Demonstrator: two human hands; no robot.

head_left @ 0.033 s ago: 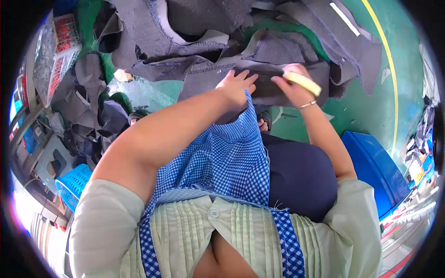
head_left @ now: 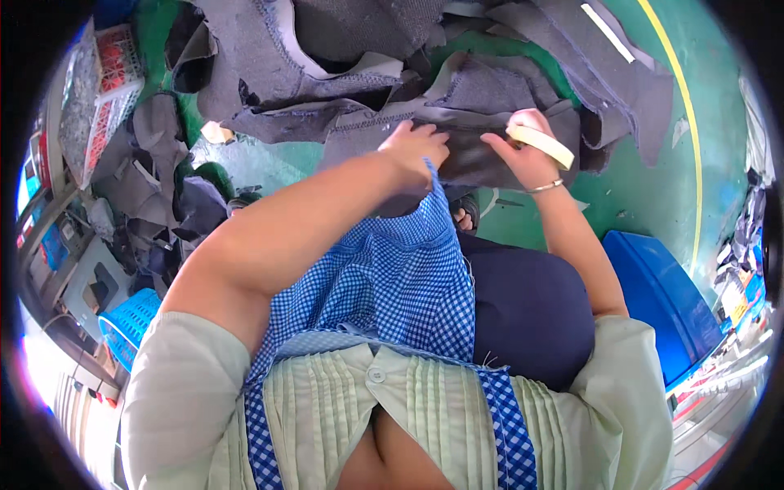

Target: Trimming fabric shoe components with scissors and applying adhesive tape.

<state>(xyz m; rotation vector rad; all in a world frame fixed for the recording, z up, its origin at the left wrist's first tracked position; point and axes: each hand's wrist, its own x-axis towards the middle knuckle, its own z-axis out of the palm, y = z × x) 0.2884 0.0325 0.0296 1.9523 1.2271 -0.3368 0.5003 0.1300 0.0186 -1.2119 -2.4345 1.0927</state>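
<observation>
A dark grey sewn fabric piece (head_left: 469,151) lies in front of me, with stitched seams along its edges. My left hand (head_left: 412,151) rests on it, fingers spread and slightly bent, with nothing seen in the grip. My right hand (head_left: 531,151) is at the right part of the same piece, its fingers curled around a pale yellow roll of tape (head_left: 549,147). The thumb points left over the fabric. The roll hides part of the right fingers. Below the left wrist hangs my blue checked apron (head_left: 400,269).
More dark grey fabric pieces (head_left: 359,37) are heaped beyond my hands and at the left (head_left: 139,167). A blue box (head_left: 661,294) stands at the right, a blue basket (head_left: 129,327) at the left. Yellow-lined green floor (head_left: 637,188) shows around.
My left hand has shifted slightly left, its fingers drawn closer together. My right hand has moved a little to the right with the tape roll. The fabric stays nearly the same.
</observation>
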